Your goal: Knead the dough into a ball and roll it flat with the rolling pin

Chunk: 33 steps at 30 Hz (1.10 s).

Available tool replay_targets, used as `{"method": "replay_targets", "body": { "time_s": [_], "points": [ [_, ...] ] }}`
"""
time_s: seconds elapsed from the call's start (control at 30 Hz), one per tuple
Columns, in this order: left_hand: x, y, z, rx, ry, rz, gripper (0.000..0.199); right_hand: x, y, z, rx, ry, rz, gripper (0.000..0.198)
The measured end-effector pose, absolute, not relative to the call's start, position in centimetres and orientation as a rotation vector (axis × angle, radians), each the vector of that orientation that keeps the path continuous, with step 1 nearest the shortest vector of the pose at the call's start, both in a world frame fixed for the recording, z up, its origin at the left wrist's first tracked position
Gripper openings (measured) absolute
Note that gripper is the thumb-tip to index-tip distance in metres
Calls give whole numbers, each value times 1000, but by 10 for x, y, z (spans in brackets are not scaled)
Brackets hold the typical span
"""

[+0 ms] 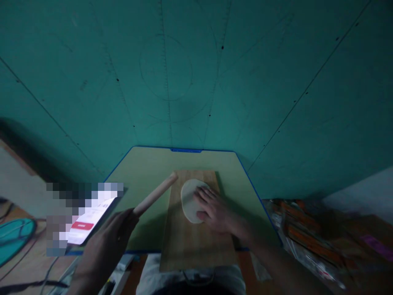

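My left hand (pixel 118 229) is closed around one end of a wooden rolling pin (pixel 156 194), which slants up and to the right with its far end over the top left corner of the cutting board. A round, flat sheet of pale dough (pixel 188 200) lies on the wooden cutting board (pixel 196 250). On the dough's right side rests my right hand (pixel 210 209), fingers stretched out and lying flat on it. Whether those fingertips grip the dough's edge is not visible.
Under the board is a pale table (pixel 141 164) with a blue rim, set against a green wall (pixel 184 82). A lit screen (pixel 84 221), partly blurred out, stands at the left. Plastic-wrapped packages (pixel 310 233) lie at the right, and cables (pixel 46 274) at the lower left.
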State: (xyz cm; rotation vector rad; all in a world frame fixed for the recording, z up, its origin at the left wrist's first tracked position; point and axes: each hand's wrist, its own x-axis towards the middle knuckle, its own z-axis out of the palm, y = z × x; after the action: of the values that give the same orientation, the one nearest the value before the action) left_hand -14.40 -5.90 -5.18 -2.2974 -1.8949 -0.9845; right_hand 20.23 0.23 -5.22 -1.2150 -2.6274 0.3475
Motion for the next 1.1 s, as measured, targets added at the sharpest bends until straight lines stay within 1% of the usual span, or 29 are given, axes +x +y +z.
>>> {"method": "replay_targets", "body": {
  "time_s": [0.07, 0.13, 0.27, 0.4, 0.47, 0.57, 0.63, 0.8, 0.9, 1.0, 1.1],
  "points": [
    [-129, -40, -40, -2413, -1787, -966, 31, 234, -1, -59, -1370, -2490, 391, 60],
    [-104, -17, -26, -2647, -1511, -868, 27, 261, -3, -59, -1462, -2288, 419, 58],
    [-44, 28, -3, -2871, -1222, -494, 14, 285, 0, -48, -1439, -1892, 426, 51],
    [-2, 59, 3, -3018, -1002, -393, 13, 272, 7, -44, -1376, -1994, 463, 45],
    [8, 70, 0, -3050, -943, -358, 15, 260, 9, -51, -1407, -2132, 411, 45],
    [16, 83, -8, -3059, -964, -321, 24, 247, 8, -62, -1461, -2310, 249, 48],
    [25, 91, -14, -3044, -1029, -312, 26, 243, 4, -65, -1493, -2350, 198, 51],
    [68, 103, -25, -2924, -1270, -341, 41, 240, -21, -54, -1533, -2481, 143, 50],
    [86, 105, -28, -2851, -1391, -357, 48, 234, -37, -47, -1641, -2476, 198, 49],
    [79, 102, -32, -2850, -1379, -361, 46, 212, -49, -41, -1772, -2338, 290, 61],
    [49, 94, -38, -2849, -1361, -354, 42, 180, -62, -37, -1713, -2276, 286, 77]
  ]
}}
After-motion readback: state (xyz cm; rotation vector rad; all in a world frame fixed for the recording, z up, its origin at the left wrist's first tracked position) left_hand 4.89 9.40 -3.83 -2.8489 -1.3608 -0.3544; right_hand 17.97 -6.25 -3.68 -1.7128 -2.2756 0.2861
